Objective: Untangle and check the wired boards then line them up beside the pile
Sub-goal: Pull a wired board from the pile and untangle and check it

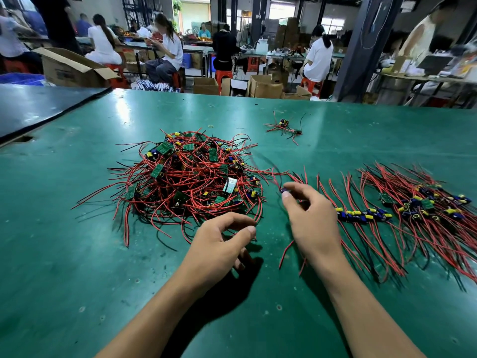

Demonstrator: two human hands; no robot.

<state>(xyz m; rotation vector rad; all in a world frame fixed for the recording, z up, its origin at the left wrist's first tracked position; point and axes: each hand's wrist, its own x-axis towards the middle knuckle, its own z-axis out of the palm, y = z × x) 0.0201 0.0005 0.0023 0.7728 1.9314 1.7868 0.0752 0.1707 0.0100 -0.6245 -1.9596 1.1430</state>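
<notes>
Green matting is spread over a wide workbench (77,254), beyond which seated workers (103,45) on red stools and open brown cardboard boxes (265,86) are seen in a factory hall. Left of centre on the mat, a tangled pile (185,182) of small green circuit boards with red and black wires is heaped. To its right, a row of wired boards (361,214) with yellow and blue components is laid side by side, the wires running near and far, and at the right end a denser bunch (426,202) of the same boards is gathered. Farther off, a small cluster (284,127) of wired boards is set well apart, with a thin yellow rubber band (211,126) lying to its left. The left hand (219,244) is held with curled fingers at the near right edge of the pile; whether a wire is gripped cannot be told. The right hand (309,218) is kept apart from it, between pile and row, and a single wired board (285,192) is pinched between thumb and forefinger, its red wires trailing near and far.
</notes>
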